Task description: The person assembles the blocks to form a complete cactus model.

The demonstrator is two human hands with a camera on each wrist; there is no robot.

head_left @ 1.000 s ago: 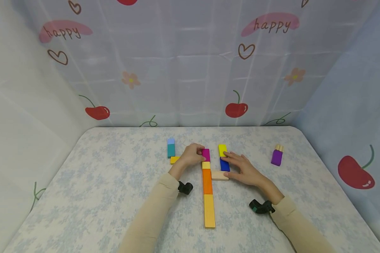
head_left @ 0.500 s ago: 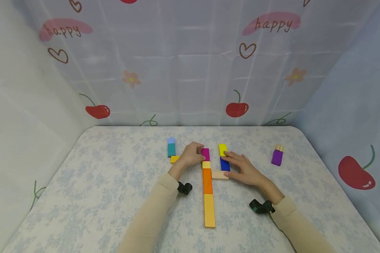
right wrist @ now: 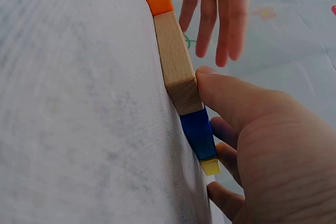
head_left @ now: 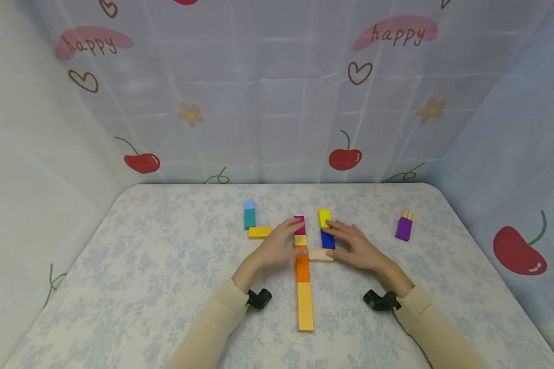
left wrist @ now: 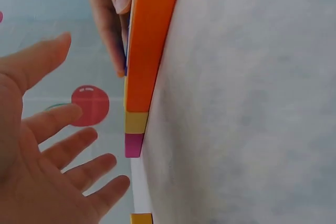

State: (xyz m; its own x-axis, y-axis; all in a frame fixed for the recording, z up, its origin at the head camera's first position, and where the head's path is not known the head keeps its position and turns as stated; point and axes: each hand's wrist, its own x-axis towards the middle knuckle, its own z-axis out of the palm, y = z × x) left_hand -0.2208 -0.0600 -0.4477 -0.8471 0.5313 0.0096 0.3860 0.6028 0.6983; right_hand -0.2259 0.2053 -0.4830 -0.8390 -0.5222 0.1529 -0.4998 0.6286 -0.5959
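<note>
My left hand (head_left: 275,248) is spread above the column of blocks in the head view, holding nothing. That column runs from a magenta block (head_left: 300,226) through a small pale yellow block (head_left: 300,240) and an orange block (head_left: 302,269) to a long yellow-orange block (head_left: 305,307). My right hand (head_left: 359,251) rests with extended fingers at the blue block (head_left: 328,239) and the bright yellow block (head_left: 324,217) behind it. Its thumb touches the plain wooden block (right wrist: 176,51), which joins the orange block to the blue one.
Left of the column lies a yellow block (head_left: 259,233), close to a teal block (head_left: 250,219) with a light blue block (head_left: 249,204) behind it. Farther right is a purple block (head_left: 403,229) with small wooden pieces (head_left: 408,214) at its far end. A patterned cloth covers the table (head_left: 143,282).
My left hand has let go of the magenta block and drawn back toward me, its fingers spreading. The yellow block on the left is now uncovered. My right hand has stayed in place.
</note>
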